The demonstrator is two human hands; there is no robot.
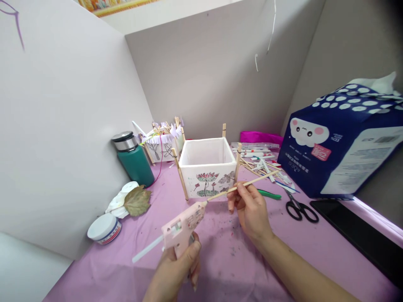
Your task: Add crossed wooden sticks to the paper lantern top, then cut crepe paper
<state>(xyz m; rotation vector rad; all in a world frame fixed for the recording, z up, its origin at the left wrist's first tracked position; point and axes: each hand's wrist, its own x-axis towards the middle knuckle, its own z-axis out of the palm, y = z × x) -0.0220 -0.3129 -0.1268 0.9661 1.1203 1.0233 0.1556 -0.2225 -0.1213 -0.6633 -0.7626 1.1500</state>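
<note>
My left hand (178,264) is closed around the handle of a pink hot glue gun (184,224), with a clear glue stick (147,248) poking out of its back. The nozzle touches or nearly touches the left end of a thin wooden stick (261,178). Pinched in the fingers of my right hand (252,207), that stick slants up to the right. Behind both hands stands a white square box (192,178) with a lotus drawing on its front. Wooden sticks (180,174) stand upright at its corners.
At the left are a green bottle (134,161), a dry leaf (137,201) and a small bowl (103,228). A second decorated box (162,149) stands behind. To the right lie scissors (297,207), green-handled pliers (269,194), markers (256,154), a black slab (352,235) and a blue tissue pack (315,167).
</note>
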